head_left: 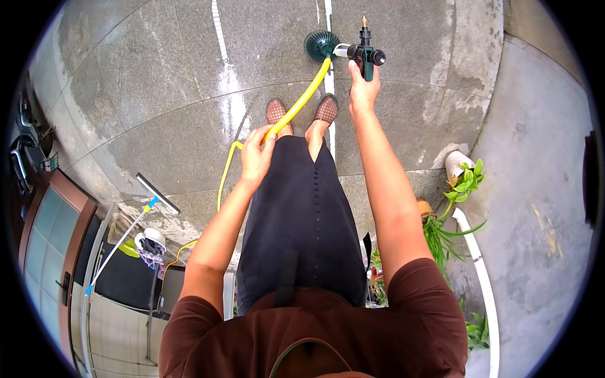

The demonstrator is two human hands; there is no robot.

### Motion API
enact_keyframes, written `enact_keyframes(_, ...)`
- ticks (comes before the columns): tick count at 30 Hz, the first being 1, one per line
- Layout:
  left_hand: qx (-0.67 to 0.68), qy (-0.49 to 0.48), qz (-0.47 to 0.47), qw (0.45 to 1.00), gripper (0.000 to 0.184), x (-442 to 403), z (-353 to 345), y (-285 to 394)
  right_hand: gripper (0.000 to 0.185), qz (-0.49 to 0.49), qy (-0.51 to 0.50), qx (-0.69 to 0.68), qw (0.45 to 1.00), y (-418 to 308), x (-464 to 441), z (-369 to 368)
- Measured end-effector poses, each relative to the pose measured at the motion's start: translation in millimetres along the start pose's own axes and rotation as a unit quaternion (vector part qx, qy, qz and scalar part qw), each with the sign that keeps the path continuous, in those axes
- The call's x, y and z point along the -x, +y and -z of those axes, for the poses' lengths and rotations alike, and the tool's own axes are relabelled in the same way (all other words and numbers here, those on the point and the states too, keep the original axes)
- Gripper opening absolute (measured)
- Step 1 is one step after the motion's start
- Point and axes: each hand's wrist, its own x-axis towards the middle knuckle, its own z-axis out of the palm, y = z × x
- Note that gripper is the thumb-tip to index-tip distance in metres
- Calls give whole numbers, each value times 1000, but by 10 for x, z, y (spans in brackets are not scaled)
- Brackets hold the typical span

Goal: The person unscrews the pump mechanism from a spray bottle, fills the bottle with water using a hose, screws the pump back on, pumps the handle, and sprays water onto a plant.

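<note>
My right hand (363,88), closed, holds a black and dark green hose spray gun (364,53) by its handle, out in front of me. A brass tip shows at the gun's far end. Just left of it is a dark green, ribbed, round part (321,45), joined to it by a short pale piece. From there a yellow hose (302,99) slants down to my left hand (257,154), whose fingers are wrapped round it near my lap. Beyond that hand, the hose runs on down to the left.
Grey paving (151,82) with damp patches and a white line lies around my shoes (326,108). At left are a long-handled squeegee (157,194), a white bucket (151,239) and a brown-framed door (53,220). Potted plants (465,183) and a white pipe (482,277) stand at right.
</note>
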Motion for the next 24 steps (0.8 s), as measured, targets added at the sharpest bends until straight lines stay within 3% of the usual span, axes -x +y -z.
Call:
enact_keyframes(16,9,2,-8,1000,24,53,79,65,40,-14,-6,35,999,80,-77,-38)
enact_keyframes(24,13,-16,47,999,24,121,183,158,37,17,3,14,1000,226,-148,-85)
